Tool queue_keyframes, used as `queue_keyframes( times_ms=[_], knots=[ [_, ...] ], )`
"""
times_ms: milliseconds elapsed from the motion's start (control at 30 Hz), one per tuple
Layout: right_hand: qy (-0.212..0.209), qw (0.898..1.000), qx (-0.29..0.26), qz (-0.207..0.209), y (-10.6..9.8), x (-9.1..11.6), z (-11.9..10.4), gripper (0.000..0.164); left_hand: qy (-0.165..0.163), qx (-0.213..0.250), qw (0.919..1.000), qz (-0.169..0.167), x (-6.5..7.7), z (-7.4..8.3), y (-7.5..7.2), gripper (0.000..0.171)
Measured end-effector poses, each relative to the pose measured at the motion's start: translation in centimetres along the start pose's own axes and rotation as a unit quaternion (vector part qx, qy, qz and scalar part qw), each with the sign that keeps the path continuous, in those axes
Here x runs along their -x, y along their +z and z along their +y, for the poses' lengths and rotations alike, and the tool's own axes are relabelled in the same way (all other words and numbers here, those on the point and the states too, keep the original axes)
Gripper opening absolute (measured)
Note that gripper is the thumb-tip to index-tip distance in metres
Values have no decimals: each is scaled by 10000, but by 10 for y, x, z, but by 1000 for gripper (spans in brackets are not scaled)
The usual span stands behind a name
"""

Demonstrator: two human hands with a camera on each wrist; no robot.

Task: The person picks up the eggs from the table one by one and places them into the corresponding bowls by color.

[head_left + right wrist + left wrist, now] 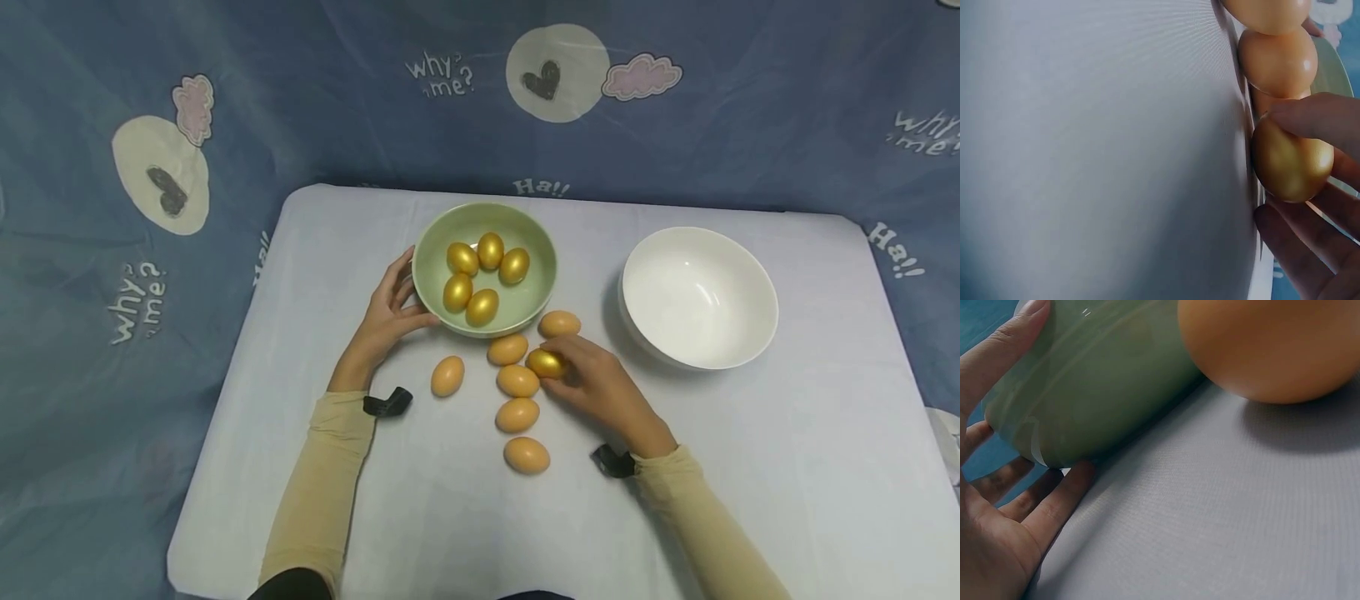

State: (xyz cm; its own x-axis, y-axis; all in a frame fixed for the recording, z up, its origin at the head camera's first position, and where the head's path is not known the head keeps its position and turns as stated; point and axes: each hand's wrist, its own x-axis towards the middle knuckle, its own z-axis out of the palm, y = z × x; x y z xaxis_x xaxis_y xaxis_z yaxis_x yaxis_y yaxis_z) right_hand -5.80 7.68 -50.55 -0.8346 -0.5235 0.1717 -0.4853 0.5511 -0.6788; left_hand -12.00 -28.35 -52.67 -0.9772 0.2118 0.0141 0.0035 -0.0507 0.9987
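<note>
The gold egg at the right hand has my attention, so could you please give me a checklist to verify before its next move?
1. Gold egg between the right hand's thumb and fingers: ok.
2. Firmness of that grip: cannot tell.
3. Left hand against the green bowl's side: ok.
4. Room in the green bowl: ok, five gold eggs inside with bare space around them.
5. Gold egg well clear of brown eggs: not ok, several lie close by.

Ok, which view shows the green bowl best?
The head view: it shows the green bowl from above, rim and inside, with five gold eggs. The left wrist view catches only part of its outer side; the right wrist view, just a sliver behind the right hand.
</note>
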Motion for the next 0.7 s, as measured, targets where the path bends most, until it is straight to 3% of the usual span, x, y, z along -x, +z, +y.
queue_keyframes(
  times_ms=[433, 700],
  knots=[
    [431, 9979, -476, 14, 0, 16, 1, 45, 8, 55, 10000, -7, 0, 1, 1, 113],
    [207, 9989, -406, 121, -4, 14, 0, 46, -9, 34, 10000, 5, -1, 0, 0, 113]
  ],
)
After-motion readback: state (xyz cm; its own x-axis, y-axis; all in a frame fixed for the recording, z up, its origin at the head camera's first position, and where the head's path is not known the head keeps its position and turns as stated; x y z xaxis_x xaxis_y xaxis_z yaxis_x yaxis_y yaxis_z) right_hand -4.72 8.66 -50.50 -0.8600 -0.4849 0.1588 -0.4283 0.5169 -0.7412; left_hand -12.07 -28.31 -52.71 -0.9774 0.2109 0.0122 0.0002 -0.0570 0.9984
